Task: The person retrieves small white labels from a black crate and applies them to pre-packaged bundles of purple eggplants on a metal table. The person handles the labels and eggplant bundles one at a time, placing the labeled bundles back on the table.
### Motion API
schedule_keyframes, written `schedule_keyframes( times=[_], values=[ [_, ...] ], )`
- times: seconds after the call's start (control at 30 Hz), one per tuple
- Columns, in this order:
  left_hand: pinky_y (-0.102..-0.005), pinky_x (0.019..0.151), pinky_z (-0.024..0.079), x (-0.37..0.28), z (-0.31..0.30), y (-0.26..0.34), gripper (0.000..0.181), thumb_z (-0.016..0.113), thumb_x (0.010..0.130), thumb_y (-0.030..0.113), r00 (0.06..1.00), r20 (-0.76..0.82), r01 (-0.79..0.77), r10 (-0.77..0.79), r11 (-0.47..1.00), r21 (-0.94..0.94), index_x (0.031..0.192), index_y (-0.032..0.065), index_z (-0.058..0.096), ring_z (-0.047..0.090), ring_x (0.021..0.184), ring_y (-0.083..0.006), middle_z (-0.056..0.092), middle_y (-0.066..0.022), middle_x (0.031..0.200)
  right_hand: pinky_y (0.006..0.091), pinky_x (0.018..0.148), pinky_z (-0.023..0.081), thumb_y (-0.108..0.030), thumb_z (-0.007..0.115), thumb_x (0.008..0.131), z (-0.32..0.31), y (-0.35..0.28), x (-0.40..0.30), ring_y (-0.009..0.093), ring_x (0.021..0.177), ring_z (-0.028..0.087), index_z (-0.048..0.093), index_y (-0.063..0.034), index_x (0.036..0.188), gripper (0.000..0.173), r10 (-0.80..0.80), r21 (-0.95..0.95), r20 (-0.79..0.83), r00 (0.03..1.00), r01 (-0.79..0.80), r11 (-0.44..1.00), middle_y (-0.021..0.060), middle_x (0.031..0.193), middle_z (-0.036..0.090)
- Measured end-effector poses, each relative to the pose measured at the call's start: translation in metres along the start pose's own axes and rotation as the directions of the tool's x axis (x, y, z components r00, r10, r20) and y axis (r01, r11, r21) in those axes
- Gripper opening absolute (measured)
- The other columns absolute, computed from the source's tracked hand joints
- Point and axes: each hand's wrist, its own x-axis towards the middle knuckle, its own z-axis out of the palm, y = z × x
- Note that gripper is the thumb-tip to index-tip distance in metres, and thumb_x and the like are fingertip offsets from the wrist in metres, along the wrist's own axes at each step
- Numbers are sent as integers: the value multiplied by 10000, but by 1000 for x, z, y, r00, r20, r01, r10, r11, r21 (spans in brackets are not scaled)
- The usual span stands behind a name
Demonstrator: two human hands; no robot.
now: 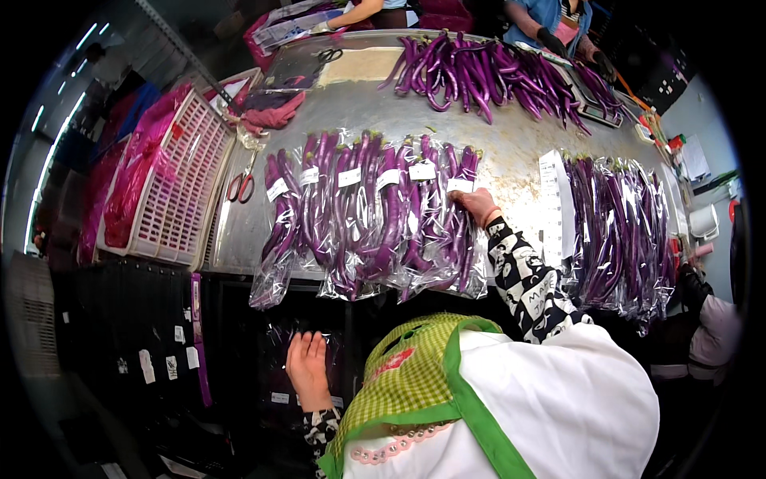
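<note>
My right hand (477, 205) is at a label on the rightmost of several clear plastic bags of long purple eggplants (389, 227), laid side by side on the metal table (508, 135). Each bag in this row bears a white label (349, 177) near its top. Whether my fingers grip the bag or just press on it, I cannot tell. Over the dark space below the table edge, my left hand (308, 365) is raised with nothing in it. A strip of white labels (556, 203) lies to the right, beside more bagged eggplants (619, 233).
Loose eggplants (467, 72) lie across the table's far side, by a scale (601, 114). Red-handled scissors (240, 187) lie left of the bags, near a white plastic crate (179, 179). Gloved co-workers (553, 42) stand opposite. Bagged eggplants with labels (279, 397) are in a dark container below.
</note>
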Motion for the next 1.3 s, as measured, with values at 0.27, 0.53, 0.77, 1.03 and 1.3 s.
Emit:
schedule_keyframes(
  times=[0.27,0.53,0.77,1.03,1.3],
  values=[
    [-388,871,538,9,169,-35,289,604,961,129,830,494,109,-258,945,310,1207,-9,538,669,1010,-294,653,-151,1094,344,809,546,-393,769,679,-12,-62,-33,338,886,685,527,178,1130,767,447,265,-94,890,-410,872,265,980,674],
    [-403,906,540,28,192,-41,389,615,967,233,741,570,124,-355,907,403,1256,-16,542,661,1043,-295,641,-158,1144,260,611,503,-72,707,743,-40,-13,-48,127,688,631,670,-3,875,154,345,923,56,937,-181,341,41,787,676],
    [-460,1021,480,41,219,-50,772,736,859,428,689,639,145,-341,929,340,1369,-52,413,570,1213,-347,535,-230,1346,290,661,528,-78,711,712,-127,-152,-70,153,758,602,455,4,1226,580,-71,864,-17,997,51,500,85,941,625],
    [-378,940,536,35,214,-37,431,746,873,245,902,410,156,-132,987,-25,1212,36,581,644,1012,-214,655,-84,1123,365,1064,401,-271,815,723,-95,-233,-60,297,1267,461,347,69,1412,899,-354,698,-21,935,267,664,245,1366,454],
    [-461,897,554,12,190,-21,518,769,810,476,916,399,39,34,984,-175,1095,73,611,646,983,-245,658,-84,1035,384,568,513,-454,827,690,10,-71,46,305,614,676,618,130,636,623,380,750,-13,925,-242,615,189,626,664]
  ],
)
